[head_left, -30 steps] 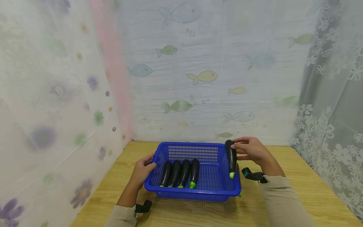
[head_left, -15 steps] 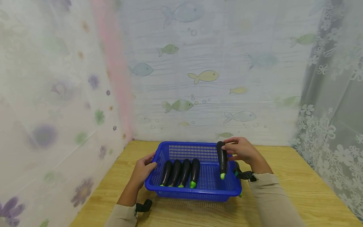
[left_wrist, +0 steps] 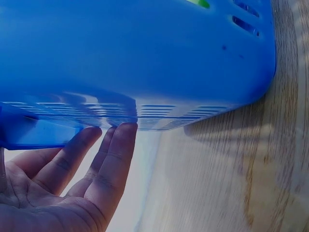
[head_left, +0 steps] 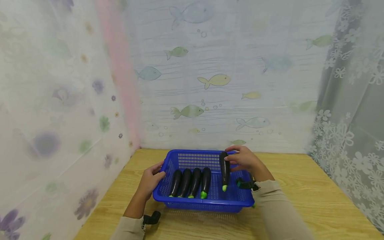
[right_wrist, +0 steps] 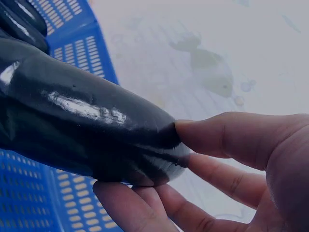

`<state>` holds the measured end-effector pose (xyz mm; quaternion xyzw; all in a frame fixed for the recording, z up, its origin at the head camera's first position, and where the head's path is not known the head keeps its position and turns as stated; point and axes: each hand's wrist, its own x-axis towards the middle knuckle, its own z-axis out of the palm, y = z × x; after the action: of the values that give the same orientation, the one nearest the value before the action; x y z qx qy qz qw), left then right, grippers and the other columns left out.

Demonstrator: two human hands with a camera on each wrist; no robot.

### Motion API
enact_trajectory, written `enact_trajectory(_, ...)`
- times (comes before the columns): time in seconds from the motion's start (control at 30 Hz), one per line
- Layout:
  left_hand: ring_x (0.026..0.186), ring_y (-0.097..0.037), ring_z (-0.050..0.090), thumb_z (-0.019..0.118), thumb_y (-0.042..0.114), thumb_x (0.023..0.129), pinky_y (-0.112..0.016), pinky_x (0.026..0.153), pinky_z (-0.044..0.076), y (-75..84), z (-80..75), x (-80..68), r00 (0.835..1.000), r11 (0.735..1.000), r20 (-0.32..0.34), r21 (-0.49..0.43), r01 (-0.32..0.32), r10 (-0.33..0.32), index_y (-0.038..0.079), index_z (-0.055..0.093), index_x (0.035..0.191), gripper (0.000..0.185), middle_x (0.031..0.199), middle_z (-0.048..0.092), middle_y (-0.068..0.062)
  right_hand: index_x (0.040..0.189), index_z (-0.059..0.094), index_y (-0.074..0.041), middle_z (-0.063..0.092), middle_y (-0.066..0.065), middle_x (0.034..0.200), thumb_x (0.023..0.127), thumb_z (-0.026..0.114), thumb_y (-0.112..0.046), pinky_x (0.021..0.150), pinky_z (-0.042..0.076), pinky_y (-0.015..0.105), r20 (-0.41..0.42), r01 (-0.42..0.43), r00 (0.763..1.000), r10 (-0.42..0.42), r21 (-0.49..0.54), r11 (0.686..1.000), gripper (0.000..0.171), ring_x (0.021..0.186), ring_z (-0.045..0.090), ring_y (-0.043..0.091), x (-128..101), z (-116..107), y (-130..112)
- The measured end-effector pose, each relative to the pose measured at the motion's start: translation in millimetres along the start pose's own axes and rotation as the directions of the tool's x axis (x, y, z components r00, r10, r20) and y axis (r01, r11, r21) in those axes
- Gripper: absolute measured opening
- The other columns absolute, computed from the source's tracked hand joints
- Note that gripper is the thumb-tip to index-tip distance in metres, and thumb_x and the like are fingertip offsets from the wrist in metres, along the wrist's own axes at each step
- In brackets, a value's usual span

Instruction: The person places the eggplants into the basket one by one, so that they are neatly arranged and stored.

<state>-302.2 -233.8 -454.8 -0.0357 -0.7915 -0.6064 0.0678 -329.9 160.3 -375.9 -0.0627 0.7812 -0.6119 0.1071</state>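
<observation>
A dark eggplant (head_left: pixel 225 171) with a pale green stem end hangs tilted over the right half of a blue plastic basket (head_left: pixel 204 202). My right hand (head_left: pixel 244 160) pinches its far, rounded end between thumb and fingers, closely seen in the right wrist view, where the eggplant (right_wrist: pixel 87 111) fills the left side. At the basket's left end, my left hand (head_left: pixel 151 181) grips the rim, thumb over the edge. The left wrist view has its fingers (left_wrist: pixel 113 166) against the slotted outer wall. Several more eggplants (head_left: pixel 195 183) lie side by side in the basket's left half.
The basket stands on a wood-grain table (head_left: pixel 295 190). Just outside its right end, a small green tip (head_left: pixel 253 206) shows, mostly hidden by the basket. Behind the table hangs a fish-patterned curtain (head_left: pixel 216 100). Both wrists wear black camera mounts.
My right hand has carried the eggplant leftward from above the basket's right rim to over its inside, slightly lower. The left hand, basket and lying eggplants look the same.
</observation>
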Motion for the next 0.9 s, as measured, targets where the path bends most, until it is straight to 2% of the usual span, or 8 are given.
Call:
enact_trajectory(0.3, 0.118, -0.037, 0.068, 0.065, 0.013, 0.093, -0.052, 0.095, 0.059, 0.0, 1.4, -0.1, 1.000, 1.000, -0.002, 0.001, 0.002, -0.002, 0.011, 0.055, 0.151, 0.059, 0.141, 0.063, -0.021, 0.146, 0.051, 0.004, 0.062, 0.031, 0.132, 0.094, 0.067, -0.002, 0.082, 0.062, 0.056, 0.032, -0.030, 0.999, 0.030, 0.003, 1.000, 0.055, 0.108, 0.071, 0.037, 13.4, 13.4, 10.6)
enact_trajectory(0.47, 0.118, -0.037, 0.068, 0.065, 0.014, 0.093, -0.053, 0.095, 0.058, 0.0, 1.5, 0.0, 1.000, 1.000, -0.003, 0.001, 0.004, -0.004, 0.012, 0.055, 0.151, 0.059, 0.141, 0.064, -0.021, 0.147, 0.052, 0.000, 0.063, 0.028, 0.131, 0.094, 0.066, 0.001, 0.079, 0.063, 0.053, 0.044, -0.071, 0.996, 0.071, 0.005, 0.997, 0.055, 0.100, 0.073, 0.032, 19.6, 19.7, 17.1)
enact_trajectory(0.7, 0.118, -0.034, 0.068, 0.066, 0.014, 0.092, -0.051, 0.097, 0.058, -1.7, 1.0, 1.4, 1.000, 1.000, -0.008, 0.001, 0.008, -0.008, 0.013, 0.056, 0.150, 0.059, 0.141, 0.064, -0.019, 0.146, 0.052, 0.001, 0.064, 0.027, 0.128, 0.095, 0.064, 0.003, 0.077, 0.063, 0.052, 0.055, -0.134, 0.990, 0.133, 0.002, 0.991, 0.053, 0.098, 0.072, 0.031, 24.6, 27.1, 21.9)
enact_trajectory(0.9, 0.116, -0.034, 0.068, 0.066, 0.014, 0.092, -0.051, 0.096, 0.058, -1.0, 0.1, 0.7, 1.000, 1.000, 0.000, 0.003, 0.003, -0.003, 0.013, 0.056, 0.150, 0.059, 0.140, 0.065, -0.019, 0.144, 0.054, 0.003, 0.065, 0.026, 0.124, 0.094, 0.064, 0.005, 0.077, 0.063, 0.054, 0.042, -0.157, 0.986, 0.160, -0.065, 0.985, 0.051, 0.101, 0.070, 0.035, 25.3, 34.2, 24.7)
